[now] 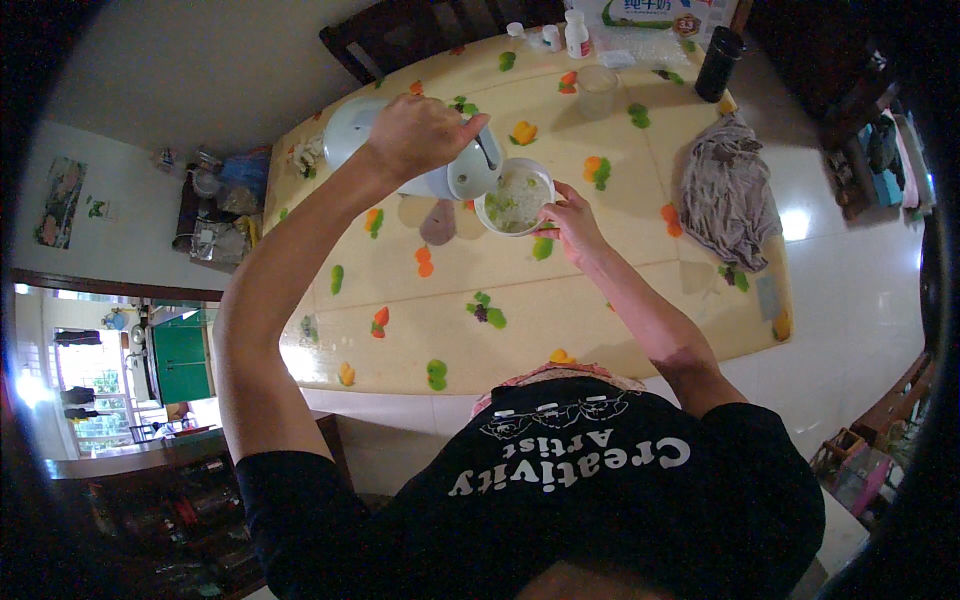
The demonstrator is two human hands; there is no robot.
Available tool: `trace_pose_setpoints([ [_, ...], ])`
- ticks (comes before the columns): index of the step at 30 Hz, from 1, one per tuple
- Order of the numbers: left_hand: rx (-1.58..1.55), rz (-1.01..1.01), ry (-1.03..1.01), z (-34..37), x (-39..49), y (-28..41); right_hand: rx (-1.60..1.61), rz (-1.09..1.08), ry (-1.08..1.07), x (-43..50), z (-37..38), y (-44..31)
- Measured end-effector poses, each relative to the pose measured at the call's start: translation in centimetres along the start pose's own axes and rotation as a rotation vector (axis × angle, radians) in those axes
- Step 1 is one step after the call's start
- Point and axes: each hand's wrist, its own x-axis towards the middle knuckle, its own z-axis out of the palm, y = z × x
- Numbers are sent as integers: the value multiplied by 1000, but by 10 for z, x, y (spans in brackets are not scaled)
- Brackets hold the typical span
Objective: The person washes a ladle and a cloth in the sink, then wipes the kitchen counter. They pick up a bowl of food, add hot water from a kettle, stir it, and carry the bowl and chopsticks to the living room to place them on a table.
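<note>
My left hand [424,135] is closed over the top of a pale blue-white kettle or jug [474,174], with its grip hidden under my fingers. The vessel tilts to the right, its rounded end beside the rim of a white bowl [486,215]. Inside the bowl lies pale food with green pieces [521,199], partly under clear liquid. My right hand [571,225] holds the bowl by its right side, fingers at the rim and below. Whether liquid is flowing from the vessel cannot be made out.
A fruit-patterned tablecloth [450,300] covers the table. A crumpled grey cloth [727,195] lies at the right edge, near a black cylindrical bottle [720,64]. A clear cup [598,91], white bottles [577,35] and a printed carton [656,15] stand at the back. A dark chair [420,34] stands behind.
</note>
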Motion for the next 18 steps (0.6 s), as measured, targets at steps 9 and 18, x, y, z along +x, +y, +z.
trace_pose_setpoints([
  [9,19,24,-60,5,-3,-6,-26,12,19,2,6,10],
  [18,33,3,-67,5,-6,-4,-19,24,28,4,11,11],
])
